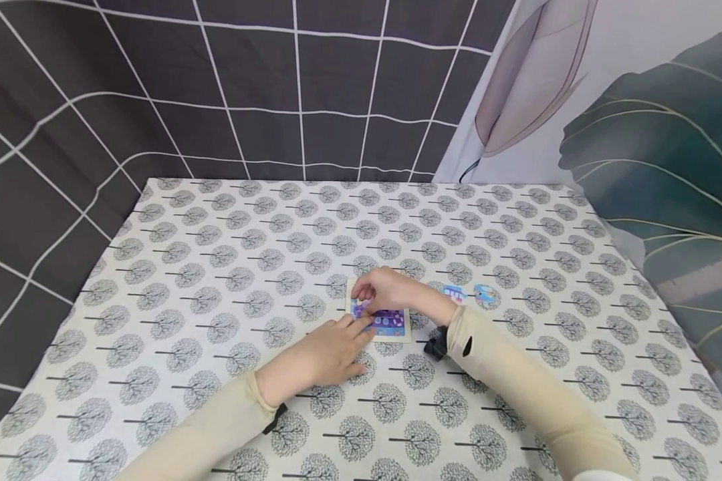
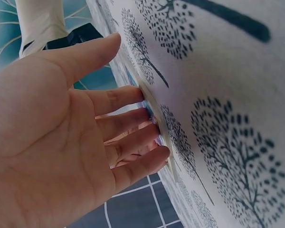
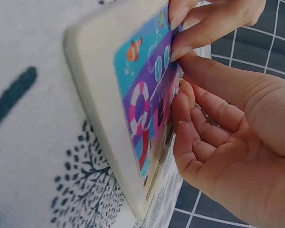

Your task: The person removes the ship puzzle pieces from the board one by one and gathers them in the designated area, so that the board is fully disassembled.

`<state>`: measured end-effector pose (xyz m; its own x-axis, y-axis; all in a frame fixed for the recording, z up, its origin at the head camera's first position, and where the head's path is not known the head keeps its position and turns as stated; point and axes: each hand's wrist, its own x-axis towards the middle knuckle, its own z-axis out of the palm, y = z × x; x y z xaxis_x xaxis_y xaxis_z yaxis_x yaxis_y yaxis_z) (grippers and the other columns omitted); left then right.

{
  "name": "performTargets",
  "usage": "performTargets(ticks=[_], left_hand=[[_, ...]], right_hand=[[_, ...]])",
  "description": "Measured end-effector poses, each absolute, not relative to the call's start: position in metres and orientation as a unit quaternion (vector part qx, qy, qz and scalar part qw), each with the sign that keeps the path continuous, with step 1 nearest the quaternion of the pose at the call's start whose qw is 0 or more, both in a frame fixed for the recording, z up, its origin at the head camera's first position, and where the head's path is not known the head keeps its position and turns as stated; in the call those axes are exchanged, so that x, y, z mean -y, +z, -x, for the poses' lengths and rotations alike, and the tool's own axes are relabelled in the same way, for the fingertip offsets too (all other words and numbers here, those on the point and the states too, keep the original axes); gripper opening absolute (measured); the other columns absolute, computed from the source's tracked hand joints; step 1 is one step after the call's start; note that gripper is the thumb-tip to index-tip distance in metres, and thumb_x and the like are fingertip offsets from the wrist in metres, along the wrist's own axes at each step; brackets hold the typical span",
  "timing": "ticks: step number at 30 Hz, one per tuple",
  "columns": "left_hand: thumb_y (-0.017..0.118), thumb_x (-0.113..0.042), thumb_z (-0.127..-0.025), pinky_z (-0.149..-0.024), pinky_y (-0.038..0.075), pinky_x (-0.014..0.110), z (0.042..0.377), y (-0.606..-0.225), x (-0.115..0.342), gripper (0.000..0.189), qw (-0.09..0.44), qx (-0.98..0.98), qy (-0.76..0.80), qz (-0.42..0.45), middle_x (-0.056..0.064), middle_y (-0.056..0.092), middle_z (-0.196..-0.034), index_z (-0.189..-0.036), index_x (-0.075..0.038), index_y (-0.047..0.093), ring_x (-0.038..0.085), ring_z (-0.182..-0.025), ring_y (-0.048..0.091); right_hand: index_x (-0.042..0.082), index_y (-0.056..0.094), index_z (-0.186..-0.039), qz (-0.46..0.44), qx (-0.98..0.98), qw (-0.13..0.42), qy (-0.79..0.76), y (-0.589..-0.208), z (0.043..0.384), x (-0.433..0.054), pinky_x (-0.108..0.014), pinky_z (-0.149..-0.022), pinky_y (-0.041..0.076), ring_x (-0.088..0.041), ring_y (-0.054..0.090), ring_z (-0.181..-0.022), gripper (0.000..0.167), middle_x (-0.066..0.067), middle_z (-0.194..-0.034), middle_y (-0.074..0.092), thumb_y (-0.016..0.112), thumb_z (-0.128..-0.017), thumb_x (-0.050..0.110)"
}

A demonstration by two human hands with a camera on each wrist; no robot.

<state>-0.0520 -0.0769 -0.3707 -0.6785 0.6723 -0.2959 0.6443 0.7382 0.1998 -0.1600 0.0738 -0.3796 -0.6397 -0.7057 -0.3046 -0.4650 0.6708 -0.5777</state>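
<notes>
A thin cream puzzle board lies on the table under both hands. Its inset picture is blue and purple, with an orange striped fish and a pink-and-white lifebuoy in the right wrist view. From the near left, my left hand reaches onto the board, its fairly straight fingertips touching the picture and the edge. My right hand arches over the far side. Its thumb and curled index finger pinch at a small, pinkish puzzle piece, mostly hidden by the fingers.
Two loose blue puzzle pieces, one with pink and one with a touch of orange, lie right of the board, beyond the right wrist. A tree-print cloth covers the table. Behind it hangs a dark gridded curtain.
</notes>
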Motion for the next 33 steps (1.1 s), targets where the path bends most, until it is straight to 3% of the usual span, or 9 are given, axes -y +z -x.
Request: performTargets(ticks=[5,11,16,22,33], left_hand=[[0.052,-0.042,-0.091,-0.109,0.035,0.038,0.054,-0.373,0.08,0.067,0.18,-0.912,0.049,-0.365,0.01,0.028,-0.151,-0.143,-0.004,0.035,0.025,-0.134,0.032],[0.051,-0.043,-0.092,-0.109,0.035,0.039,0.054,-0.372,0.082,0.066,0.179,-0.91,0.05,-0.37,0.01,0.028,-0.151,-0.143,-0.004,0.035,0.026,-0.134,0.032],[0.051,-0.043,-0.092,-0.11,0.034,0.04,0.054,-0.37,0.082,0.066,0.187,-0.911,0.05,-0.364,0.008,0.027,-0.152,-0.144,-0.005,0.034,0.026,-0.136,0.03],[0.051,-0.042,-0.092,-0.11,0.034,0.041,0.055,-0.372,0.083,0.065,0.189,-0.911,0.055,-0.362,0.007,0.026,-0.153,-0.144,-0.006,0.034,0.026,-0.136,0.03],[0.05,-0.043,-0.092,-0.11,0.032,0.044,0.055,-0.373,0.085,0.066,0.201,-0.909,0.065,-0.359,0.002,0.022,-0.154,-0.146,-0.01,0.03,0.025,-0.139,0.026]], right_hand=[[0.004,0.067,-0.1,0.338,-0.874,0.263,-0.229,-0.379,0.16,-0.073,-0.018,-0.075,0.049,-0.01,0.057,-0.078,0.029,0.001,-0.084,0.064,0.075,-0.072,0.004],[0.008,0.066,-0.096,0.404,-0.856,0.215,-0.24,-0.385,0.16,-0.078,-0.018,-0.073,0.049,-0.007,0.053,-0.075,0.022,0.003,-0.081,0.059,0.072,-0.075,0.004],[0.008,0.067,-0.101,0.441,-0.845,0.189,-0.238,-0.387,0.161,-0.083,-0.019,-0.074,0.049,-0.007,0.054,-0.077,0.025,0.001,-0.086,0.061,0.072,-0.077,0.006],[0.005,0.067,-0.11,0.454,-0.838,0.194,-0.233,-0.388,0.161,-0.085,-0.016,-0.075,0.05,-0.008,0.057,-0.08,0.032,-0.003,-0.096,0.064,0.071,-0.078,0.007],[0.004,0.067,-0.111,0.455,-0.837,0.201,-0.23,-0.386,0.16,-0.087,-0.016,-0.076,0.05,-0.007,0.057,-0.08,0.034,-0.003,-0.097,0.064,0.072,-0.078,0.009]])
